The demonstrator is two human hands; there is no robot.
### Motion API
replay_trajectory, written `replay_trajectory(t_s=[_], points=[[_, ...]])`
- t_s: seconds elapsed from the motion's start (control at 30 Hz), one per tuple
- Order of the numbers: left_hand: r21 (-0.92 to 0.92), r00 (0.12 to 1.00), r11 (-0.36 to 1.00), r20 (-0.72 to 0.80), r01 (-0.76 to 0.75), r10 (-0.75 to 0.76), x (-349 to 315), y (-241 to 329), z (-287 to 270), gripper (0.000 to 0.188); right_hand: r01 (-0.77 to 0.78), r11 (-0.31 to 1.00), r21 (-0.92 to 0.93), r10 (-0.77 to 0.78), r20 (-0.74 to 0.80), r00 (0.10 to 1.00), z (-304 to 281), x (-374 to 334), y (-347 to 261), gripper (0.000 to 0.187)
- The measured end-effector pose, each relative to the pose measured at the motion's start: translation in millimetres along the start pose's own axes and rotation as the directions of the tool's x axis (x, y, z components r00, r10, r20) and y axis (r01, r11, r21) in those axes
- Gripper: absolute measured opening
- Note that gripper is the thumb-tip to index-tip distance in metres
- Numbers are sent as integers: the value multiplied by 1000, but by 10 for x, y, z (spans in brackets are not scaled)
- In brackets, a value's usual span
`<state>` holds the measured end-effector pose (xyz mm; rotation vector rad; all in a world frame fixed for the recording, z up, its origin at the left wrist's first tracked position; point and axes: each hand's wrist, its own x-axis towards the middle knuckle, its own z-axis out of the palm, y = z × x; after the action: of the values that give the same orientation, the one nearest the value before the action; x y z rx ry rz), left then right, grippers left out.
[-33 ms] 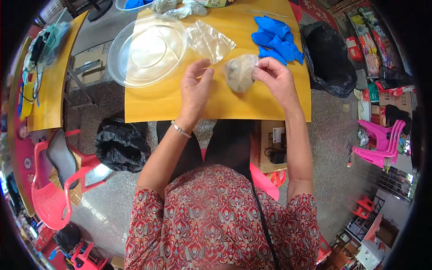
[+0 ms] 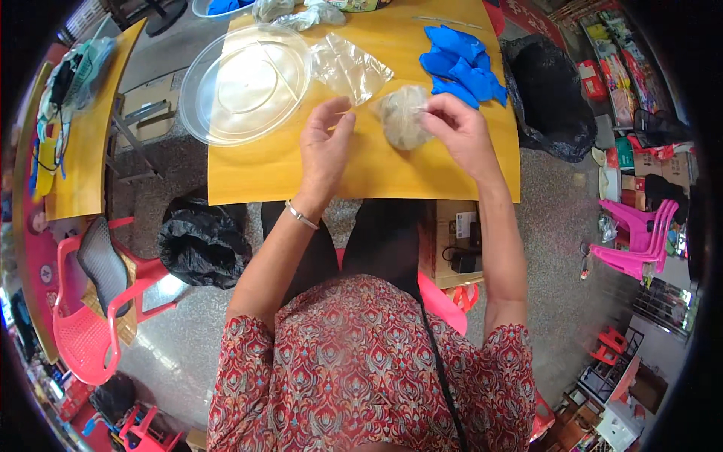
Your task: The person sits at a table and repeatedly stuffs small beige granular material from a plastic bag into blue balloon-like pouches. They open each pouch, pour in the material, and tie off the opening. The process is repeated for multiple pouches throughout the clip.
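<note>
Pinched at its gathered edge by my right hand (image 2: pixel 457 129) is a small clear plastic bag (image 2: pixel 405 120) with a greyish-beige lump inside. What the lump is, I cannot make out. It hangs over the yellow table (image 2: pixel 361 177), and I cannot tell whether it touches the top. My left hand (image 2: pixel 325 139), with a bracelet at the wrist, is held to the left of the bag, thumb and fingers apart, holding nothing. Beyond the hands lies a flat, empty-looking clear plastic bag (image 2: pixel 350 68). A round translucent plastic lid or tray (image 2: pixel 248 124) rests at the left of the table.
Crumpled blue gloves or cloths (image 2: pixel 459 64) lie at the back right. Bin bags, a black one (image 2: pixel 553 98) right of the table and another (image 2: pixel 203 245) at lower left, stand on the floor. A pink chair (image 2: pixel 86 339) is at left, a second table (image 2: pixel 83 166) beyond it.
The filled bag has shifted slightly up and to the right and turned a little in my right hand. My left hand has barely moved.
</note>
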<state>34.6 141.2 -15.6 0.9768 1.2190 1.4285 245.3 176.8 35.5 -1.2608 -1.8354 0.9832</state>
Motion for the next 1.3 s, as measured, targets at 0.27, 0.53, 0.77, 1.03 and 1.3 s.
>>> replay_trajectory(t_s=[0.27, 0.53, 0.77, 1.03, 1.3], points=[[-137, 997, 989, 56, 53, -45, -83, 25, 70, 32, 154, 985, -81, -154, 7, 988, -268, 135, -325, 11], [-597, 796, 540, 535, 594, -284, -149, 14, 154, 47, 7, 866, 500, 14, -37, 999, -163, -9, -422, 9], [-617, 879, 640, 422, 458, -222, -232, 35, 316, 38, -62, 839, 541, 146, -115, 983, -229, -185, -255, 12], [-258, 842, 883, 487, 391, -230, -238, 144, 84, 37, -166, 977, 134, 175, -56, 983, -172, -538, 76, 30], [-87, 822, 956, 536, 279, -191, -302, 220, 121, 47, -362, 837, 412, 284, 239, 929, 89, -266, 3, 31]])
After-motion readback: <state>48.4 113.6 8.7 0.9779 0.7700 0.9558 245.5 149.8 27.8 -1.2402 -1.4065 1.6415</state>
